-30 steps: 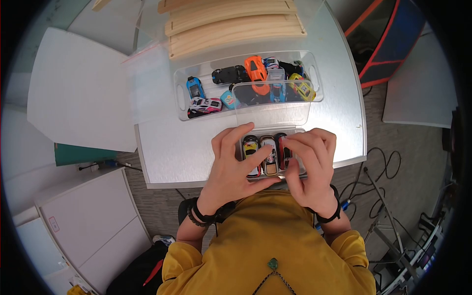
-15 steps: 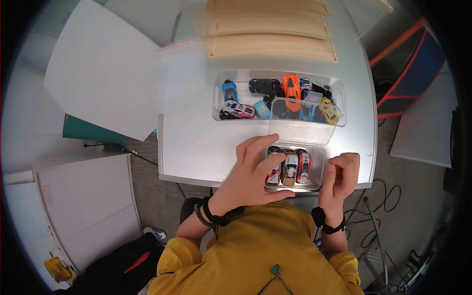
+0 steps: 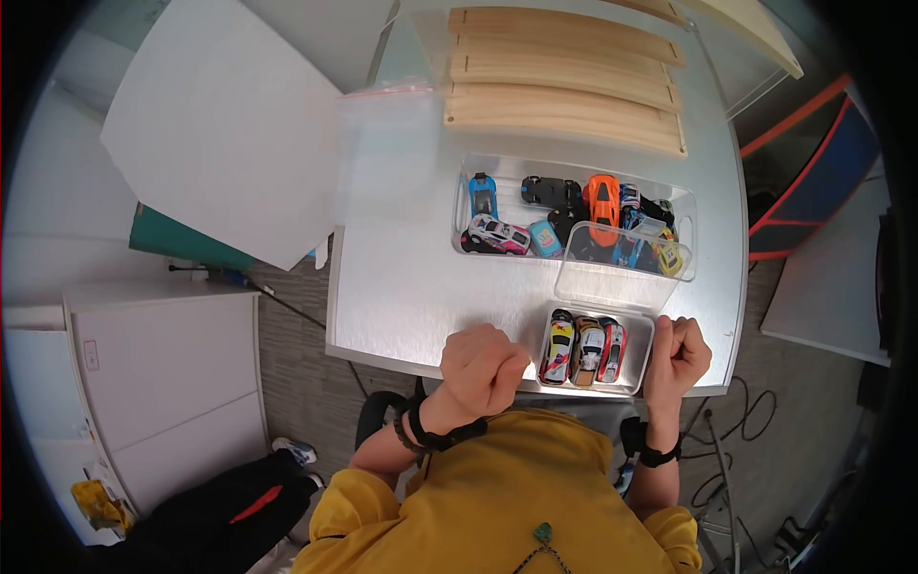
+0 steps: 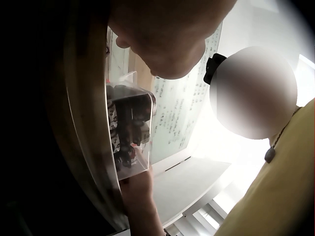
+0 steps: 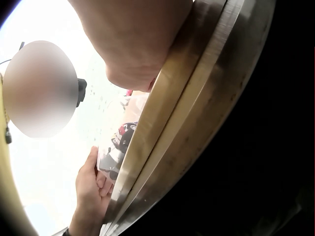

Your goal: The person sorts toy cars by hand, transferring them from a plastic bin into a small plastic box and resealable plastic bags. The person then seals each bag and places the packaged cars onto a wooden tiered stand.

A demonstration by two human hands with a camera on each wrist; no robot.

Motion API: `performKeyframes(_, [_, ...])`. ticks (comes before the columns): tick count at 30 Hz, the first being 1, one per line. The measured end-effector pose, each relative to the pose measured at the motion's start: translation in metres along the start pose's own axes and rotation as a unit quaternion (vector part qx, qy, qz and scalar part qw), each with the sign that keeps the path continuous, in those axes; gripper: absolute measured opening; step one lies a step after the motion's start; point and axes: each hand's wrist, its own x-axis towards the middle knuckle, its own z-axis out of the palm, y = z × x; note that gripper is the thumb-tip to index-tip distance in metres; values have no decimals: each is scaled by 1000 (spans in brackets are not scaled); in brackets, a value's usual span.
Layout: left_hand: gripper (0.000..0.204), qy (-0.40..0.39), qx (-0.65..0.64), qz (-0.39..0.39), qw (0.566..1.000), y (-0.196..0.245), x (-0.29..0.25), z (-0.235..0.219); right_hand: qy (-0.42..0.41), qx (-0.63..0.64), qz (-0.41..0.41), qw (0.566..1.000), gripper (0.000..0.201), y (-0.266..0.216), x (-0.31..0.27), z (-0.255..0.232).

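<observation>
In the head view, a small clear box stands near the table's front edge with its hinged lid raised. Side by side in it lie a yellow, white and red toy car, a white and brown one and a red and white one. My left hand is curled into a loose fist just left of the box, holding nothing. Close by the box's right wall, my right hand is also curled, with nothing visible in it. Both wrists are at the table's front edge.
Behind the small box is a longer clear bin of toy cars, among them an orange car and a blue car. Wooden slats lie farther back. A clear plastic bag is at the table's left.
My right hand has left the red and white car and moved to the box's right side. My left hand has withdrawn from over the box to its left, its fingers curling in.
</observation>
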Motion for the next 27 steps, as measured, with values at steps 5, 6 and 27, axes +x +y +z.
performKeyframes(5, [16, -36, 20, -15, 999, 14, 31, -15, -22, -9, 20, 1000, 45, 3, 3, -1])
performKeyframes(6, [14, -37, 86, -21, 995, 22, 42, -22, -26, -5, 24, 999, 44, 2, 3, -2])
performKeyframes(27, [45, -486, 278, -109, 822, -24, 186, -45, -31, 33, 33, 998, 45, 3, 4, -1])
